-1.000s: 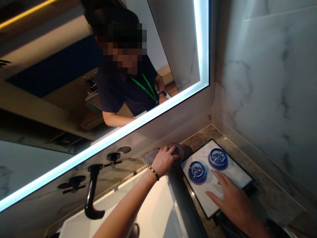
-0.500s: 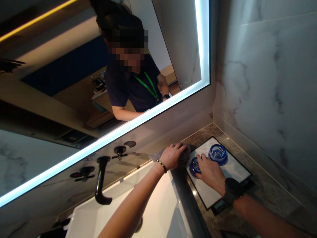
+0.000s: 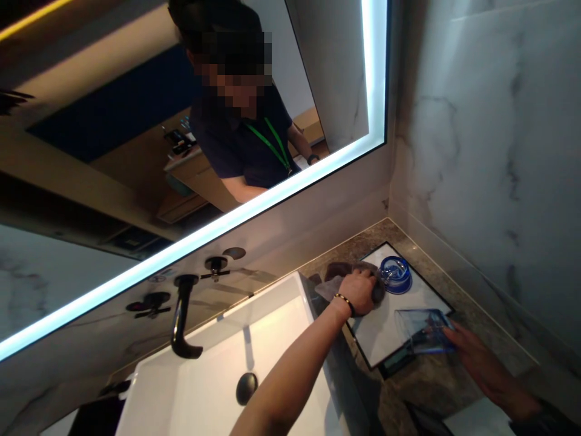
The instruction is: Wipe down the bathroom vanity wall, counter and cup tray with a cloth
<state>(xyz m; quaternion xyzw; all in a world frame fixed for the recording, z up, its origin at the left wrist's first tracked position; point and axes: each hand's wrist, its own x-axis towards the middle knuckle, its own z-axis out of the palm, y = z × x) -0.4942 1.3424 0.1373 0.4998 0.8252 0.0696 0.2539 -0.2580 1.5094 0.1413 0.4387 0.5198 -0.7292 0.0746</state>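
1. Head view, counts: I see two blue glasses, one grey cloth, one white tray, one white basin, one black tap and one lit mirror above them.
2. My left hand (image 3: 361,292) presses down on the grey cloth (image 3: 333,278), fingers curled over it and holding it bunched. The cloth lies at the near left corner of the white tray (image 3: 385,330), partly on the stone counter (image 3: 463,284) between the basin (image 3: 218,375) and the tray. It is dull grey, soft and crumpled.
3. My right hand (image 3: 483,369) grips one blue glass (image 3: 424,332) by its base. The glass is lifted and tilted on its side over the tray's right edge. It is clear, with a deep blue bottom.
4. The second blue glass (image 3: 396,274) stands upright at the far end of the tray, just beside the cloth.
5. The black tap (image 3: 181,321) curves over the basin from the wall. The mirror (image 3: 181,139) reflects a person in a dark shirt with a green lanyard.
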